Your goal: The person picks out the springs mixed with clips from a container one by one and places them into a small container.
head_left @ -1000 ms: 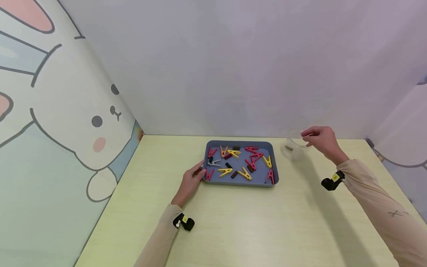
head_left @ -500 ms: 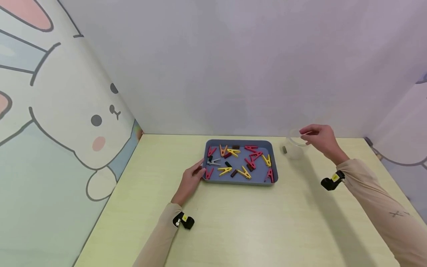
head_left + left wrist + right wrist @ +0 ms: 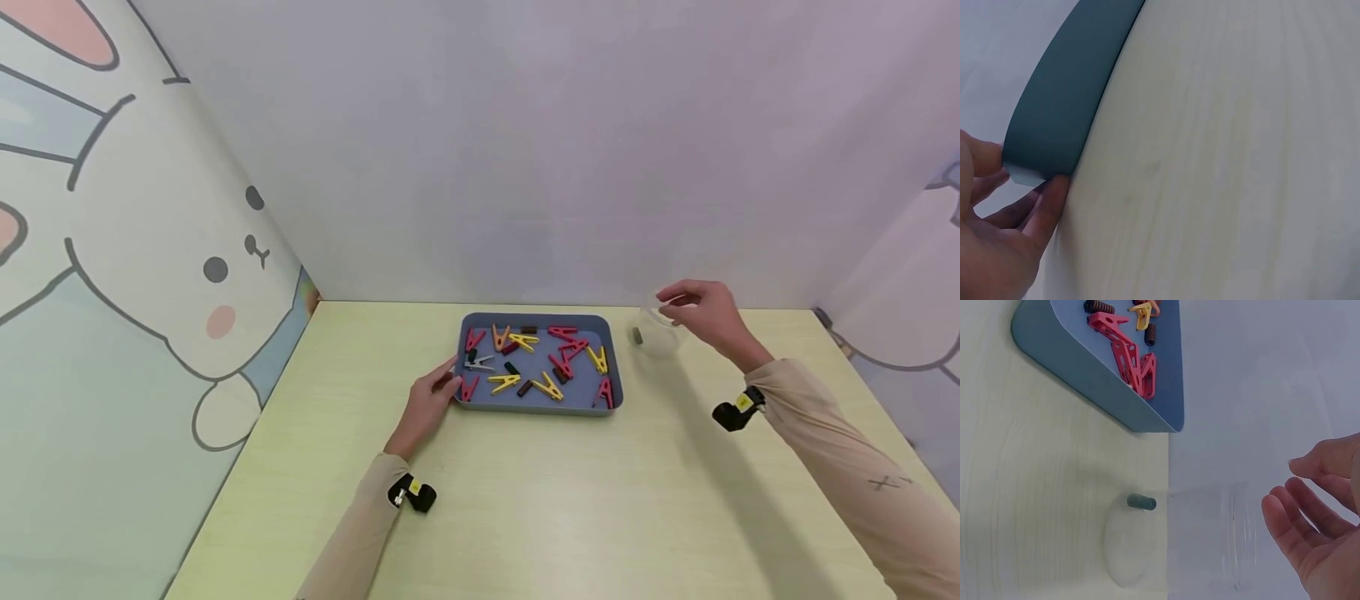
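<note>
Left hand (image 3: 426,403): thumb and fingers gripping left end of shallow blue-grey rectangular tray (image 3: 540,409) on pale wood-grain table (image 3: 525,517). Tray holds red, yellow, orange and grey A-shaped clips (image 3: 561,367) plus short dark ribbed coils (image 3: 529,330), mixed loosely.

Right hand (image 3: 701,315): nothing held, fingers loosely bent, thumb apart from fingertips, just above clear round cup (image 3: 1179,550). Cup upright, near tray's right end. Dark grey-green ribbed coil (image 3: 1141,501) at cup base, tray side; looks inside.
</note>
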`<move>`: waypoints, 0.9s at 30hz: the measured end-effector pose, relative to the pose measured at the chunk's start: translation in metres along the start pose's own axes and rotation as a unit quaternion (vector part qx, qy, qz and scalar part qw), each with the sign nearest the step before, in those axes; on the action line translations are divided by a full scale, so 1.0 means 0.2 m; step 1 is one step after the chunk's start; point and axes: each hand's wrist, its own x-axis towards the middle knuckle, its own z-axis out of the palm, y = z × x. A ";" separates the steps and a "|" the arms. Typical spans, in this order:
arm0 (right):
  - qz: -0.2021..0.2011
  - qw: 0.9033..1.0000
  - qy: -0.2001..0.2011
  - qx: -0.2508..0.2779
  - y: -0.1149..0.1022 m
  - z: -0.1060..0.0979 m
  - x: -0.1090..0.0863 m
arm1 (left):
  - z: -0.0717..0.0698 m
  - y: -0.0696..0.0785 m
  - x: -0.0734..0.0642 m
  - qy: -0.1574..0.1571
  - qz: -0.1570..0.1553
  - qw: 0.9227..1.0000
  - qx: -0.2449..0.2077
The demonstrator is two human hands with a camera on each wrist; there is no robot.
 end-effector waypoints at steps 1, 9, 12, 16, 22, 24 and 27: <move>-0.002 1.000 -0.001 0.001 0.00 0.00 0.00 | 0.00 0.00 0.00 0.000 0.001 1.000 0.002; -0.004 1.000 -0.014 -0.008 -0.04 0.03 0.00 | 0.00 0.00 0.01 -0.001 0.014 1.000 0.007; -0.008 1.000 -0.019 -0.013 -0.04 0.04 0.00 | 0.00 -0.01 0.01 0.000 0.029 0.999 0.013; -0.016 1.000 -0.023 -0.009 -0.05 0.06 0.00 | 0.00 -0.01 0.01 0.004 0.041 0.999 0.015; -0.016 0.999 -0.033 -0.009 -0.07 0.08 -0.01 | 0.00 0.00 0.01 0.005 0.015 1.000 0.006; -0.013 0.999 -0.036 -0.013 -0.08 0.09 -0.01 | 0.00 0.00 0.01 0.004 0.010 1.000 0.007; -0.018 0.999 -0.045 -0.014 -0.09 0.10 -0.02 | 0.00 -0.01 0.01 0.004 0.008 1.000 0.006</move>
